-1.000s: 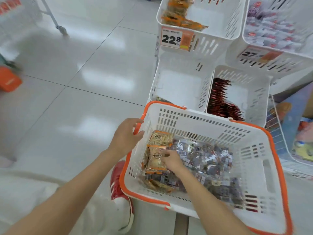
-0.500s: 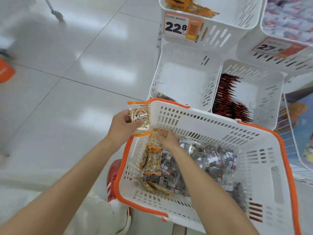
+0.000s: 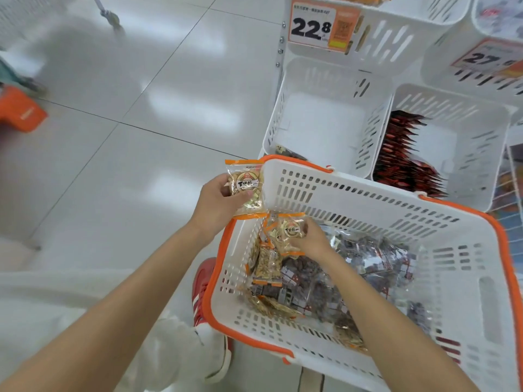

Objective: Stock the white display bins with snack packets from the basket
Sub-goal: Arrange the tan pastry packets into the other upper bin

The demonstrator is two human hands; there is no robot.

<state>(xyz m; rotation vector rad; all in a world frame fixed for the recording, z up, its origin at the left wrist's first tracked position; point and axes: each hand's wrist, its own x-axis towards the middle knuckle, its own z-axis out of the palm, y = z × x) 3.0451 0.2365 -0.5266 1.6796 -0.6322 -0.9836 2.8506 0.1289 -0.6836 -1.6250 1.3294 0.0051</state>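
A white basket with an orange rim stands on the floor before me, holding several dark packets and gold nut packets with orange ends. My left hand grips one gold packet just outside the basket's near-left corner. Inside that corner, my right hand pinches a second gold packet lifted above the pile. Behind the basket a white display bin holds only a few packets at its front edge. The bin to its right holds red packets.
Upper bins carry price tags 22.8 and 27. Glossy tiled floor spreads to the left. An orange object lies at the far left. A red shoe sits beside the basket's left wall.
My left hand left the basket rim and now holds a gold packet passed up from the basket. My right hand has picked a second gold packet out of the pile.
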